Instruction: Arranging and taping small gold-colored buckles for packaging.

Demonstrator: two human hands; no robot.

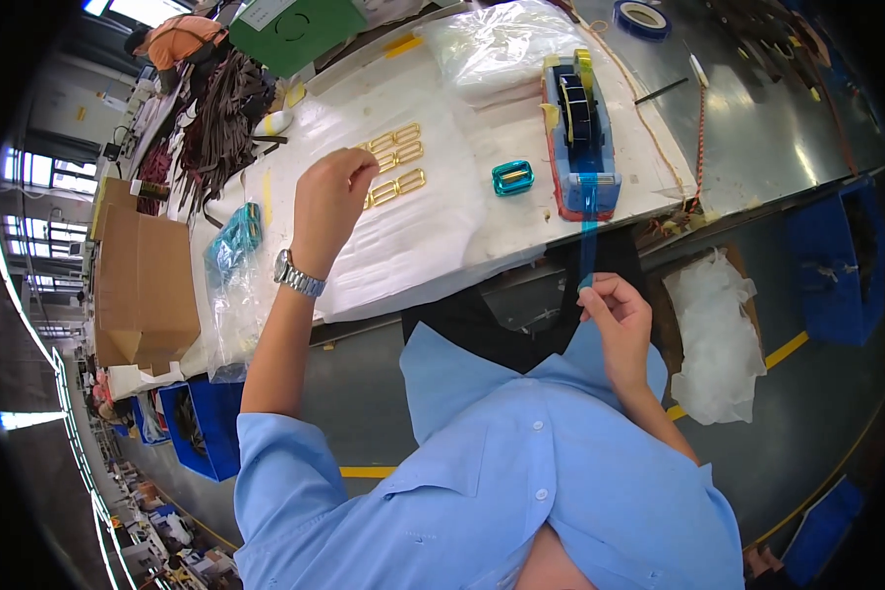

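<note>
My right hand (619, 320) pinches the end of a strip of translucent blue tape (588, 246). The strip stretches over the table's front edge from a blue and red tape dispenser (582, 138). Over the white work surface, my left hand (329, 202) has its fingertips drawn together beside rows of gold metal slide buckles (406, 182); whether something is between them is hidden. Left of the dispenser lies a small gold buckle bundle wrapped in blue tape (512, 178). A silver watch (300, 274) is on my left wrist.
A clear plastic bag with blue-wrapped pieces (234, 241) and a cardboard box (147, 280) are at left. Behind stand a green box (295, 34), dark straps (221, 123) and clear plastic bags (501, 49). A blue tape roll (642, 18) lies far right. Another person (182, 41) bends over, far left.
</note>
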